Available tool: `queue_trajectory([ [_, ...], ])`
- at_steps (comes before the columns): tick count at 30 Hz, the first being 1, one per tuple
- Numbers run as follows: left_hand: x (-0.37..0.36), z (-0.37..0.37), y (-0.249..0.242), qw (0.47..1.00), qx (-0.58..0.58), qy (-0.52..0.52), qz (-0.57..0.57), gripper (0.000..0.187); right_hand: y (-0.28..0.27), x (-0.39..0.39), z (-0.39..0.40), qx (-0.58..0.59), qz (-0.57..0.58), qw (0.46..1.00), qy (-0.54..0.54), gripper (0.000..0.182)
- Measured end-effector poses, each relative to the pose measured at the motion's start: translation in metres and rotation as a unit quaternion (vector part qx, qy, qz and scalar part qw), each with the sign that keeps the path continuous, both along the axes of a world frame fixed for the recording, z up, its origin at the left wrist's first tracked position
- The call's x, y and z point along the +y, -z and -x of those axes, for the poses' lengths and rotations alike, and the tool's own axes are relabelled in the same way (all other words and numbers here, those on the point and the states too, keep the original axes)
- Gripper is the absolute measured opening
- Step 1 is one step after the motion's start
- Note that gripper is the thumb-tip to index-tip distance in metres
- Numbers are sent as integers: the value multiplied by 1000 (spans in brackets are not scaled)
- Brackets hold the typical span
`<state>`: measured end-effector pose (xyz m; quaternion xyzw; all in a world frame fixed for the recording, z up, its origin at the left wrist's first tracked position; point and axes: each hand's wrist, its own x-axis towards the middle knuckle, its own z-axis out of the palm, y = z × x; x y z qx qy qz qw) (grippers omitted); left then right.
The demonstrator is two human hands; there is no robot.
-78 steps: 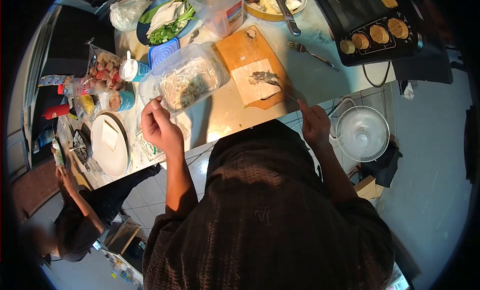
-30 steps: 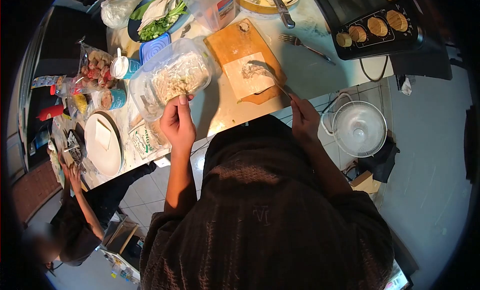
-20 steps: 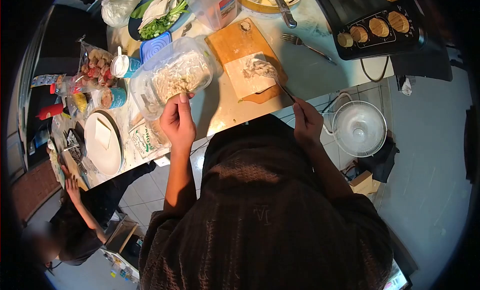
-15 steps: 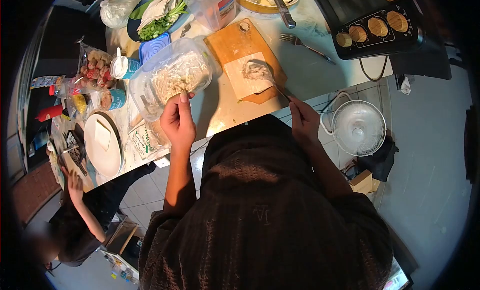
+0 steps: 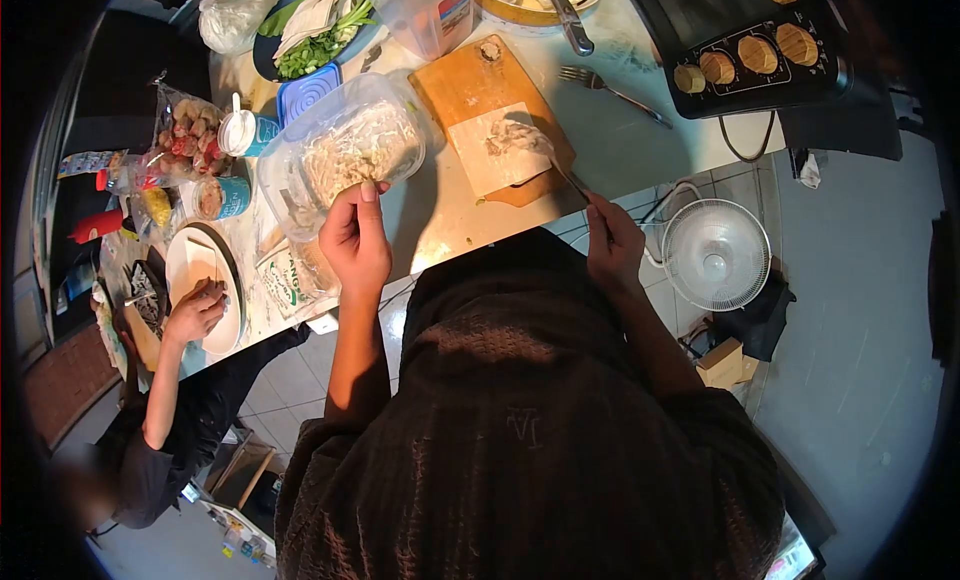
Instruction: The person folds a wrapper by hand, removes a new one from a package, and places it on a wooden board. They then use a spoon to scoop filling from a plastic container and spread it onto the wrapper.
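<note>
Left hand (image 5: 358, 242) grips clear container (image 5: 290, 175); right hand (image 5: 614, 244) holds utensil (image 5: 571, 181).

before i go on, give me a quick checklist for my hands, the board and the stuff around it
1. Utensil held in right hand: ok, fingers closed on the handle of the utensil
2. Square sheet lying on cutting board: ok
3. Filling on the sheet: ok, some is there
4. Left hand gripping the clear tub firmly: cannot tell, it is at the tub's near side
5. Fork apart from the board: ok, it lies beside it
6. White plate free of other hands: not ok, the co-worker's hand is over it
</note>
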<state>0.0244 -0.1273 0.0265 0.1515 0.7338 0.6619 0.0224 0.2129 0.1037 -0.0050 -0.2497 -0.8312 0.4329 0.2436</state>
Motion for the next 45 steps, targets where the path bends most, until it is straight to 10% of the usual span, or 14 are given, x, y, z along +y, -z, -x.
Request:
queue_trajectory([
  [45, 7, -7, -1, 1000, -25, 6, 14, 18, 19, 15, 1, 5, -94, 995, -46, 22],
])
